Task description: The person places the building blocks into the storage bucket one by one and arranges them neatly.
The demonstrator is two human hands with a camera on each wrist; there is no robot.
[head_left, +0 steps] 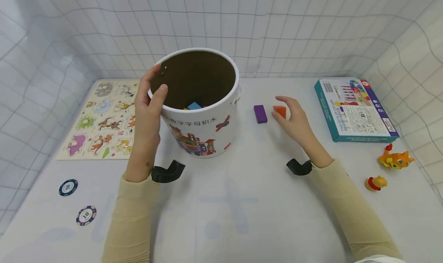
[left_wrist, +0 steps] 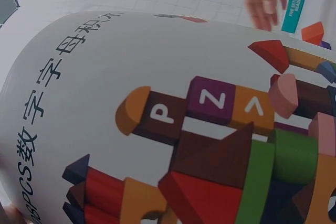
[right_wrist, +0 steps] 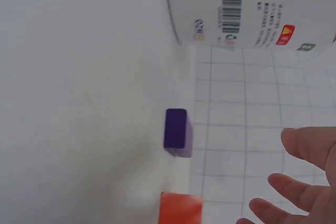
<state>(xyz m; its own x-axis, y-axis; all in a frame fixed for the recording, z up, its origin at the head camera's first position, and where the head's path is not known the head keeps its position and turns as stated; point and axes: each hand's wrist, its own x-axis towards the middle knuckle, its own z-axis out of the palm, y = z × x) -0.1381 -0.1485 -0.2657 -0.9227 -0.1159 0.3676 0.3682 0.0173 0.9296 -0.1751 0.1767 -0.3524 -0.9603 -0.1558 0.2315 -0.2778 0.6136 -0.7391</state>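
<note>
A white bucket [head_left: 204, 134] printed with colourful building blocks stands on the table, tilted slightly toward the camera. My left hand [head_left: 145, 109] holds its left rim, the fingertips reaching over the edge. Inside, a blue block [head_left: 194, 105] shows near the front wall; most of the interior is dark. To the right of the bucket, an orange block [head_left: 280, 111] and a purple block [head_left: 260, 114] lie side by side. My right hand [head_left: 294, 120] hovers by the orange block, thumb and fingers spread. In the right wrist view, a gap separates those fingers from the orange block [right_wrist: 180, 208].
An animal puzzle board [head_left: 86, 124] lies behind the left forearm, with two poker chips [head_left: 68, 187] in front of it. A teal-edged box [head_left: 360, 113] and two small toy figures [head_left: 395, 160] are on the right. Gridded white cloth [head_left: 221, 20] walls in the table.
</note>
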